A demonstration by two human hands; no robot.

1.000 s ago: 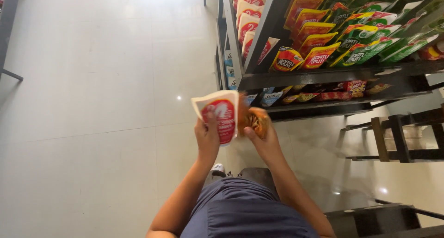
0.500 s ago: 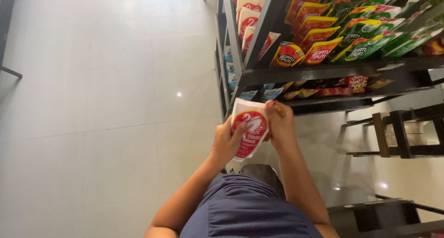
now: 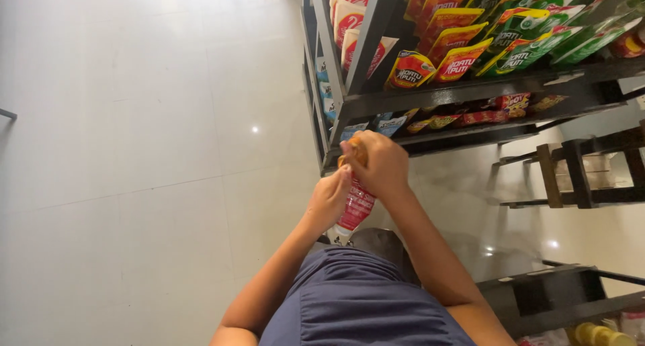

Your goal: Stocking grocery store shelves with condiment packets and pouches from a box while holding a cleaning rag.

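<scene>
- Left hand (image 3: 329, 199) and right hand (image 3: 377, 163) both grasp a red-and-white packet (image 3: 355, 208), before the rack (image 3: 430, 94).
- Orange item (image 3: 354, 151) under right fingers: unclear.
- Yellow, green pouches (image 3: 510, 37) above, partly cropped.

Two hands (image 3: 356, 181) share one red-and-white packet (image 3: 354, 211); one dark shelf rack (image 3: 470, 91).

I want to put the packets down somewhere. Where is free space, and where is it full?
The pale tiled floor left of the dark shelf rack is bare. The rack's shelves are packed with snack packets. Both hands, left hand and right hand, hold the red-and-white packet.
</scene>
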